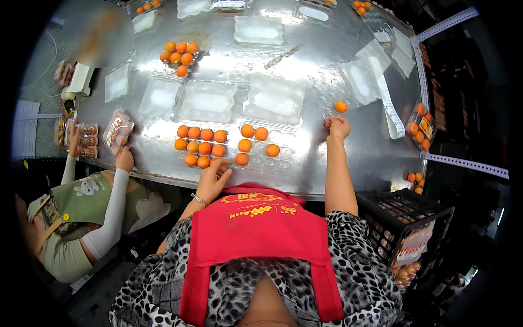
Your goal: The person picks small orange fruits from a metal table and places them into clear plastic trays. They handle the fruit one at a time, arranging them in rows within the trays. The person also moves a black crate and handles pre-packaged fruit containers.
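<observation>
My left hand (213, 179) rests at the lower right corner of a clear plastic tray filled with orange citrus fruits (205, 148). Its fingers partly cover the corner fruit, and whether they grip it is hidden. To the right, a second clear tray (269, 164) carries several fruits (247, 131), with bare hollows among them. My right hand (339, 127) is stretched out over the table, its fingers closed around a mostly hidden orange fruit (328, 123). Just beyond those fingers, a single fruit (340, 107) sits at the near end of another clear tray (329, 83).
Beyond the fruit trays lie clear packs with white liners (208, 102) on the metal table (302, 180). A co-worker's hand (125, 159) touches a labelled pack (118, 131) at left. At right are a printed paper strip (390, 108), a packed fruit box (421, 126) and a black crate (404, 208).
</observation>
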{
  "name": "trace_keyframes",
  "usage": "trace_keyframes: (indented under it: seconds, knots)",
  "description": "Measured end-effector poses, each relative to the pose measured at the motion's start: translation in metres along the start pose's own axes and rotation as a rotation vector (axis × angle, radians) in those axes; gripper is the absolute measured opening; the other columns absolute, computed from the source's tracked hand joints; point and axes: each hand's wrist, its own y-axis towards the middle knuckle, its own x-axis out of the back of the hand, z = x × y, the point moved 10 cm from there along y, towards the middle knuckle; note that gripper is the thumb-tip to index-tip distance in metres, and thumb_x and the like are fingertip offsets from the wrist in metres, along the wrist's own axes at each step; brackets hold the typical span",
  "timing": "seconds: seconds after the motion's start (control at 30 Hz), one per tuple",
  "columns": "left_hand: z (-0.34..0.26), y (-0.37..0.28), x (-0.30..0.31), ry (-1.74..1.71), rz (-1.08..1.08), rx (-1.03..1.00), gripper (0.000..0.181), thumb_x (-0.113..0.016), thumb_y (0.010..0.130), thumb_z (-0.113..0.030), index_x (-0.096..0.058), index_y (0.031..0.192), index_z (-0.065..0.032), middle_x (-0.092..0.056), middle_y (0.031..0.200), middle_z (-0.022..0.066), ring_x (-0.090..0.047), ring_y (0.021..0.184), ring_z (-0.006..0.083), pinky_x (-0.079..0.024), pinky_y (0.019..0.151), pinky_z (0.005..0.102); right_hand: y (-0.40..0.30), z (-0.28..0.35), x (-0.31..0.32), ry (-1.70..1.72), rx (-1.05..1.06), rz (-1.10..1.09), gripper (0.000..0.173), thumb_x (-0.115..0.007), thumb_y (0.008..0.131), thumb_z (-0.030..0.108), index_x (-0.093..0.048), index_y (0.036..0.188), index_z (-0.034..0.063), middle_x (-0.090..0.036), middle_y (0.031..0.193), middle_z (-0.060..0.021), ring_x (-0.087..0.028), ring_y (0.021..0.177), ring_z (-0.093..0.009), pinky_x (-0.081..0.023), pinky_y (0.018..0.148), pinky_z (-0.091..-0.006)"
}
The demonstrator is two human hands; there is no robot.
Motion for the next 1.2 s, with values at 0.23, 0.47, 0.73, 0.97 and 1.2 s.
trace_keyframes:
  seconds: [0.23, 0.47, 0.73, 0.97, 1.2]
  knots:
    - [0.009, 0.003, 0.007, 0.058, -0.028, 0.092, 0.025, -0.069, 0.092, -0.014, -0.063, 0.114, -0.0037, -0.066, 0.084, 0.0060, -0.064, 0.075, 0.0144, -0.052, 0.070, 0.0300, -0.057, 0.107, 0.015, -0.590, 0.701, -0.412, 0.029, -0.069, 0.092, 0.009, -0.061, 0.119, 0.0004, -0.064, 0.107, -0.0104, -0.062, 0.090, -0.021, -0.051, 0.076, -0.0349]
    - [0.011, 0.007, 0.013, 0.116, -0.114, 0.033, 0.022, -0.064, 0.092, -0.024, -0.063, 0.109, -0.0097, -0.068, 0.087, 0.0139, -0.068, 0.077, 0.0295, -0.053, 0.068, 0.0408, -0.004, 0.136, -0.190, -0.314, 0.666, 0.345, 0.024, -0.064, 0.098, 0.017, -0.068, 0.116, 0.0003, -0.070, 0.104, -0.0099, -0.066, 0.087, -0.018, -0.055, 0.080, -0.0310]
    - [0.031, -0.013, 0.035, -0.015, -0.239, 0.167, 0.020, -0.063, 0.094, -0.019, -0.062, 0.110, -0.0068, -0.070, 0.089, 0.0081, -0.070, 0.075, 0.0242, -0.053, 0.066, 0.0377, 0.049, 0.121, -0.347, -1.065, 0.605, 0.234, 0.064, -0.067, 0.087, 0.060, -0.067, 0.116, 0.0037, -0.071, 0.110, -0.0138, -0.067, 0.102, -0.035, -0.051, 0.087, -0.0494]
    - [0.041, -0.018, 0.034, -0.055, -0.273, 0.220, 0.019, -0.063, 0.094, -0.019, -0.062, 0.108, -0.0067, -0.071, 0.092, 0.0094, -0.070, 0.080, 0.0266, -0.054, 0.071, 0.0388, 0.060, 0.109, -0.390, -0.568, 0.477, 0.462, 0.026, -0.069, 0.096, 0.026, -0.054, 0.095, 0.0039, -0.070, 0.085, -0.0142, -0.070, 0.074, -0.023, -0.056, 0.061, -0.0350]
    - [0.037, -0.018, 0.034, -0.032, -0.283, 0.142, 0.020, -0.062, 0.094, -0.020, -0.063, 0.109, -0.0066, -0.071, 0.092, 0.0098, -0.070, 0.079, 0.0249, -0.054, 0.071, 0.0382, 0.095, 0.242, -0.307, 0.050, 0.691, 0.343, 0.021, -0.071, 0.093, 0.011, -0.052, 0.094, 0.0035, -0.070, 0.080, -0.0130, -0.068, 0.067, -0.017, -0.055, 0.056, -0.0265]
